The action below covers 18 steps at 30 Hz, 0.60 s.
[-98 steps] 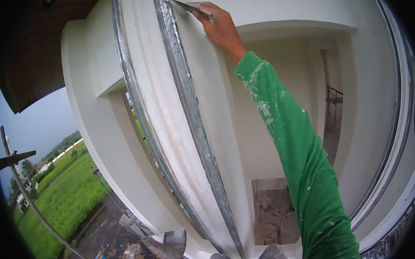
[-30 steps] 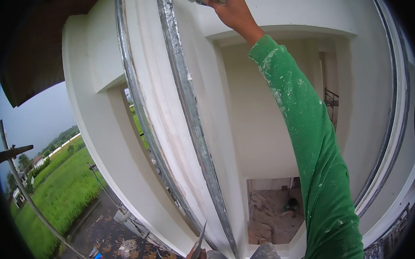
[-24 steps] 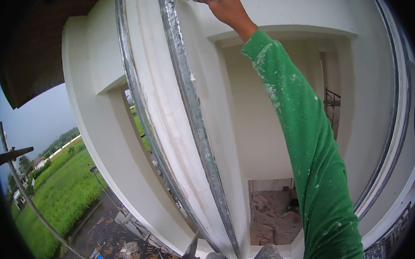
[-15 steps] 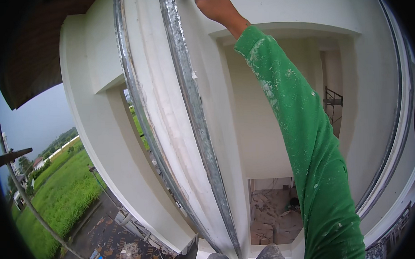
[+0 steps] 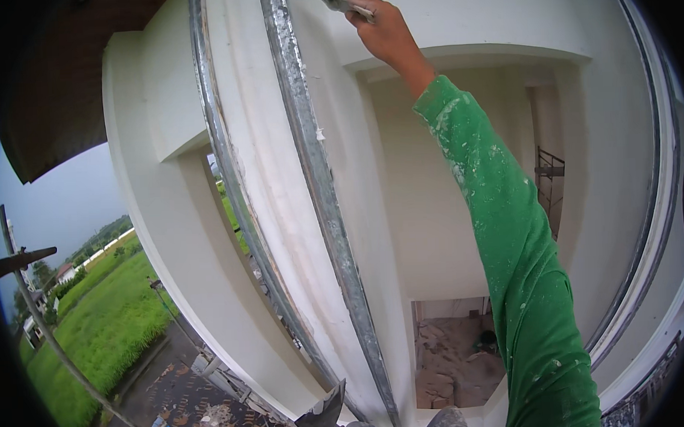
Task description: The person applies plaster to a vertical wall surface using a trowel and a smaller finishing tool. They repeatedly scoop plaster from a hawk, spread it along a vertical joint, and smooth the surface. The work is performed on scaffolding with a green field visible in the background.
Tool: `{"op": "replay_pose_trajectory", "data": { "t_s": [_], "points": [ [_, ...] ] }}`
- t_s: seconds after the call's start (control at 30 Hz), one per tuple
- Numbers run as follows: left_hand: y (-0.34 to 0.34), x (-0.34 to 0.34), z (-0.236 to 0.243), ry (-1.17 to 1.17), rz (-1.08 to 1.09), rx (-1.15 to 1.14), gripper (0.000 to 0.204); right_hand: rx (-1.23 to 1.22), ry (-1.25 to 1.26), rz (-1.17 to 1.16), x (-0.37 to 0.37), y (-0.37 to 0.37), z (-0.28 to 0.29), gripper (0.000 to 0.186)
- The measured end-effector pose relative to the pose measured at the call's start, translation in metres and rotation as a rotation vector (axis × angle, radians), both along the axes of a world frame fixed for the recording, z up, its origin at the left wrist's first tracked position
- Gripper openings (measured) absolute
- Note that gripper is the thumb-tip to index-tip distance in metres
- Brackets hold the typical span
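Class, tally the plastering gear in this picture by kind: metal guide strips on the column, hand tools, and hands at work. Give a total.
Metal guide strips: 2 (left strip, right strip)
Hand tools: 2 (putty knife, trowel)
Hands: 1 (right hand)
Total: 5

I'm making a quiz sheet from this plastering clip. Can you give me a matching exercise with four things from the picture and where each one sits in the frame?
Things:
1. right hand
2. hawk
3. field
4. scaffold

Places:
A. lower left, green, far below
B. top centre, holding a trowel to the white wall
C. right, inside the recess in the wall
D. bottom edge, between the two metal strips

Pairs: 1-B, 2-D, 3-A, 4-C
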State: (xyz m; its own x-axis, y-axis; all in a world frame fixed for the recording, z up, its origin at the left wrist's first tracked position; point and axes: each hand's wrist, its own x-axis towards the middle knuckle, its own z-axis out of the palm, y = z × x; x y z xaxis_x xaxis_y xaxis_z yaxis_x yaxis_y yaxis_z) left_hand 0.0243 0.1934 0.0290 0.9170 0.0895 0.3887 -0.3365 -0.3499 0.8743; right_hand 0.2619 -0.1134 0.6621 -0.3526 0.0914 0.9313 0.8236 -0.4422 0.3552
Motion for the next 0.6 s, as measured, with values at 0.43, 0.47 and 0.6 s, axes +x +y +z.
{"op": "replay_pose_trajectory", "data": {
  "t_s": [0.43, 0.47, 0.6],
  "points": [
    [0.028, -0.010, -0.048, 0.079, -0.001, -0.089, 0.013, -0.072, 0.168, 0.075, -0.017, 0.028, -0.094, 0.051],
    [0.024, -0.009, -0.026, 0.027, -0.013, 0.158, 0.014, -0.090, 0.206, -0.032, -0.003, 0.018, -0.112, 0.052],
    [0.023, -0.015, -0.004, 0.095, -0.006, 0.349, 0.018, -0.081, 0.309, 0.085, -0.008, 0.024, -0.211, 0.069]
  ]
}}
